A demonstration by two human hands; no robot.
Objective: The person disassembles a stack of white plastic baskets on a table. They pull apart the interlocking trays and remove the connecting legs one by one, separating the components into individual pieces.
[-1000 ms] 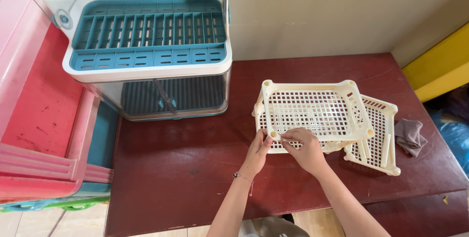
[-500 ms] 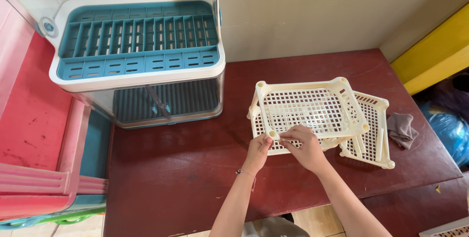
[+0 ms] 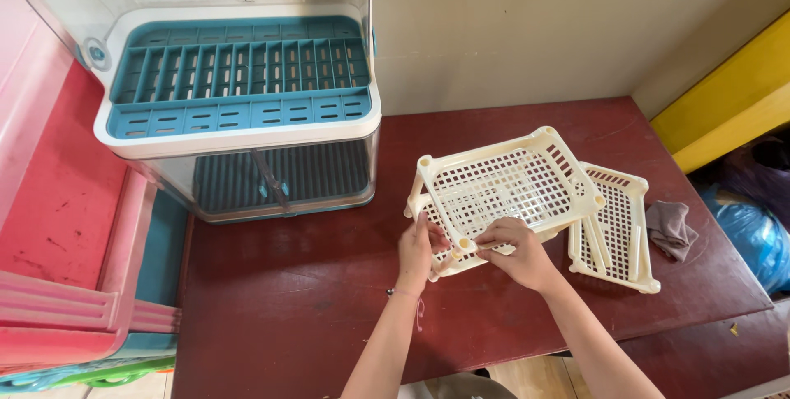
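Both hands on the cream lattice tray (image 3: 502, 185) — left hand (image 3: 417, 249) grips its near corner, right hand (image 3: 517, 252) pinches the front rim, fingers clenched — above the red tabletop (image 3: 313, 284).

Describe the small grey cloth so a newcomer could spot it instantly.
Start at the dark red wooden table and go to its right edge. Beyond the flat cream plastic lattice tray lies the crumpled grey cloth, the only soft thing among rigid plastic pieces.
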